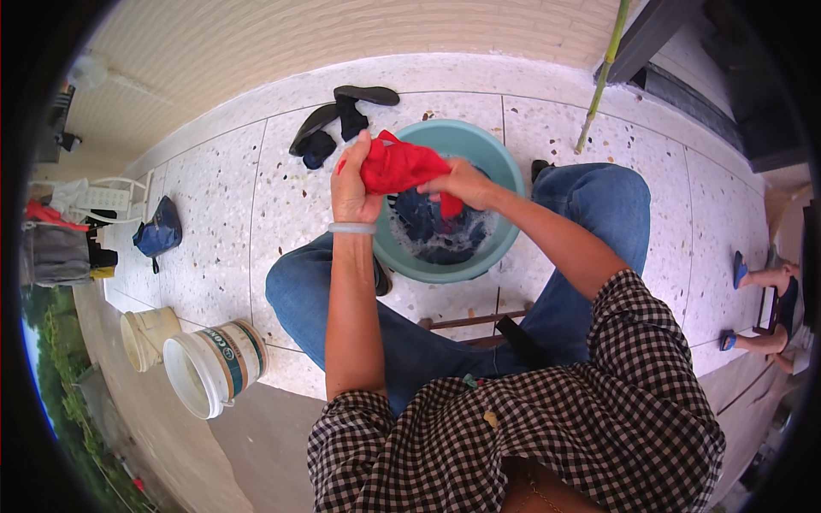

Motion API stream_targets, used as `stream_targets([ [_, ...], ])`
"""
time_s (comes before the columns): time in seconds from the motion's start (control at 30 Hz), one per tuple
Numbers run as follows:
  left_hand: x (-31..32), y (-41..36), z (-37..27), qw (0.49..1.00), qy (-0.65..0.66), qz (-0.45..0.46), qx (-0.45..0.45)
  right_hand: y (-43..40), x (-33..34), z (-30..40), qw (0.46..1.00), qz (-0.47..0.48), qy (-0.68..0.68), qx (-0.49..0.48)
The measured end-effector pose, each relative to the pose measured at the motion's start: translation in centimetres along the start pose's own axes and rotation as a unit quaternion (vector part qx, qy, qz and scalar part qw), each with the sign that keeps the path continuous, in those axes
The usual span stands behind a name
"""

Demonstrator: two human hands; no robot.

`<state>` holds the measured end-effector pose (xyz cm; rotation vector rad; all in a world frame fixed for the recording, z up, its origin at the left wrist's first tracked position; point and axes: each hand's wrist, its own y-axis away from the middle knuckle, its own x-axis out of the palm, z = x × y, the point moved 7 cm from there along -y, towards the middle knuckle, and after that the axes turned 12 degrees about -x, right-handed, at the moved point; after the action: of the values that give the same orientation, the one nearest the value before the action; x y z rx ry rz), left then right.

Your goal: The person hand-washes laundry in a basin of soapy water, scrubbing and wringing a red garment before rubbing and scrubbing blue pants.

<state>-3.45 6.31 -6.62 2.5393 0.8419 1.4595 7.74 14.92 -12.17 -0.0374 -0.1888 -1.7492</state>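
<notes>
Both hands have hold of a wet-looking red cloth (pixel 401 168) above a round teal plastic basin (pixel 513 192). My left hand (pixel 355 183), with a pale bangle at its wrist, grips the cloth's left end over the basin's left rim. At the other end, my right hand (pixel 467 184) is closed on the fabric, slightly blurred, and part of the cloth hangs down towards the water. Dark blue clothes (pixel 426 224) lie in sudsy water inside the basin, which stands on the speckled floor between my knees.
Black shoes (pixel 367 95) lie beyond the basin near the wall. A green pole (pixel 601 96) leans at upper right. White (pixel 199 378) and cream (pixel 138 343) buckets stand lower left, a blue bag (pixel 160 229) above them. Another person's legs (pixel 763 277) show at far right.
</notes>
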Motion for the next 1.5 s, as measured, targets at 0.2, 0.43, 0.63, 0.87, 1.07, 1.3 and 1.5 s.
stream_targets([
  [0.2,-6.3,-1.0,4.0,0.979,-0.029,-0.201,0.037,-0.6,-0.5,5.1,0.986,-0.111,-0.011,-0.124],
  [0.43,-1.9,-0.6,10.3,0.99,0.045,-0.109,-0.072,0.6,3.8,9.1,0.777,-0.198,0.443,-0.401],
  [0.63,-1.8,-0.7,10.2,0.977,0.055,-0.11,-0.175,-1.1,1.6,7.9,0.821,-0.262,0.461,-0.211],
  [0.87,-0.6,-0.2,10.6,0.982,0.006,-0.086,-0.168,-0.9,0.1,9.4,0.804,-0.321,0.416,-0.278],
  [1.07,3.0,0.6,6.7,0.985,-0.075,-0.027,-0.15,-2.1,-5.3,7.8,0.924,-0.291,0.207,-0.132],
  [1.3,2.6,1.5,5.5,0.929,-0.366,0.009,-0.052,-0.5,-7.0,6.8,0.927,-0.307,-0.212,-0.032],
  [1.5,0.3,0.5,2.4,0.994,-0.097,-0.049,0.007,1.2,-3.6,7.2,0.993,-0.04,0.074,-0.081],
])
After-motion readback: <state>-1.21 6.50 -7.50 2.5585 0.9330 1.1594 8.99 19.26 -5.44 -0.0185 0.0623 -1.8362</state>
